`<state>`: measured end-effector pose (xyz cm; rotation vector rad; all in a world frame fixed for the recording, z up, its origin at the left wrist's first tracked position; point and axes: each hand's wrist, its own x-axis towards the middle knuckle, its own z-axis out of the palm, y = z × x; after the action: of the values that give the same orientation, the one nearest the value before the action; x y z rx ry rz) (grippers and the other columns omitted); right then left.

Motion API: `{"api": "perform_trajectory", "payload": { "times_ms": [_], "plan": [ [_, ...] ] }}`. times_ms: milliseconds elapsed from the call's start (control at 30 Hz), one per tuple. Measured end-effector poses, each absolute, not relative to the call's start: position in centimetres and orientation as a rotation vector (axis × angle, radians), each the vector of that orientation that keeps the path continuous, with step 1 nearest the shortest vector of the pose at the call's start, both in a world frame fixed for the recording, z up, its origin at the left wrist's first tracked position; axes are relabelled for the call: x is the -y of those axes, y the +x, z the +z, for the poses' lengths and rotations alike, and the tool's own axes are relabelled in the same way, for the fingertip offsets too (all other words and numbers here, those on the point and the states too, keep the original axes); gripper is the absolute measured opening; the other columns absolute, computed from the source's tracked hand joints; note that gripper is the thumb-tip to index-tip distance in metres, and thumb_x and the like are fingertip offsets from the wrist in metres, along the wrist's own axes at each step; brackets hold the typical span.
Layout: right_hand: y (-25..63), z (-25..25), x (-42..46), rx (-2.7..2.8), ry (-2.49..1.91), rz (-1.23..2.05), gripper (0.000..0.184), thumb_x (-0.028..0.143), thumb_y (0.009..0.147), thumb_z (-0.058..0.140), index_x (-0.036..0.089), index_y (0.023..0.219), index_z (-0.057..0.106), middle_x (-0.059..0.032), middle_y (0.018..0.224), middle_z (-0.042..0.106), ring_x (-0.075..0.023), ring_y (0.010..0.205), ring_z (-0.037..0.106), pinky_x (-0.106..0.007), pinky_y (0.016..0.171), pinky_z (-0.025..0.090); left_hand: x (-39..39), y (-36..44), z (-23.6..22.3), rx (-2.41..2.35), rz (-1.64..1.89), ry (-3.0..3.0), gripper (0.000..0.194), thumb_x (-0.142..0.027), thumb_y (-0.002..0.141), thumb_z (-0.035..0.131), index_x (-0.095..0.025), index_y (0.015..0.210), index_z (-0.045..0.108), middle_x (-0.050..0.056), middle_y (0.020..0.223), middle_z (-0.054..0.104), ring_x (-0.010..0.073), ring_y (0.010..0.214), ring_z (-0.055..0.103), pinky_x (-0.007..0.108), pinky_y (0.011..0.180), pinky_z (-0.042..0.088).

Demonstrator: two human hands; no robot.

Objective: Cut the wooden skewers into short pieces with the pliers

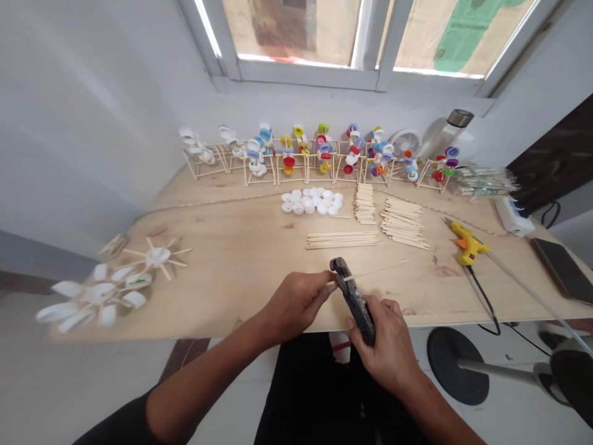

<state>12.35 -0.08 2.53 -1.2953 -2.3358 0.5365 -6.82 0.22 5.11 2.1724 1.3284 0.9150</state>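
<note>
Left fingers (324,281) pinch thin, pale, straight stick (377,269).

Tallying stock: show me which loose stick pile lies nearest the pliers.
The leftmost pile, beyond the pliers; the middle pile and rightmost pile lie farther away.

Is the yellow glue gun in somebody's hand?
No, the yellow glue gun lies on the tabletop, and the right hand holds the pliers.

Pale walls (92,93), bright window (373,37), wooden table (231,259), seemingly tiled floor (222,395)
</note>
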Motion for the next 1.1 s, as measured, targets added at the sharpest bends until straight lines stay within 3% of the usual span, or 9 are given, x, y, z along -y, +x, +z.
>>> {"api": "perform_trajectory", "payload": {
  "times_ms": [267,567,1100],
  "plan": [
    [11.9,1.8,-0.6,2.375,-1.348,0.477,0.001,0.021,0.078,0.047,0.02,0.077,0.047,0.0009,0.058,0.057,-0.019,0.057,0.052,-0.031,0.066,0.034,-1.1,-6.9,4.8,-1.441,0.867,2.23,0.021,-0.022,0.09,0.034,-0.016,0.081,0.052,-0.001,0.058,0.055,0.0098,0.049,0.051,0.019,0.049,0.036],
    [11.3,1.3,-1.9,2.409,-1.424,0.469,0.009,0.023,0.077,0.046,0.021,0.068,0.043,0.0019,0.053,0.055,-0.0178,0.053,0.049,-0.031,0.066,0.033,-2.3,-6.7,2.9,-1.632,0.911,2.495,0.019,-0.017,0.088,0.033,-0.016,0.092,0.052,0.001,0.066,0.062,0.0126,0.053,0.056,0.022,0.048,0.039],
    [11.2,0.5,-2.9,2.384,-1.48,0.599,0.012,0.02,0.074,0.048,0.022,0.065,0.041,0.0,0.056,0.055,-0.0193,0.058,0.05,-0.031,0.06,0.033,-4.5,-6.8,1.3,-1.725,0.931,2.681,0.018,-0.01,0.084,0.038,-0.014,0.086,0.055,-0.002,0.055,0.051,0.0102,0.044,0.044,0.023,0.044,0.033]
  ]
}}
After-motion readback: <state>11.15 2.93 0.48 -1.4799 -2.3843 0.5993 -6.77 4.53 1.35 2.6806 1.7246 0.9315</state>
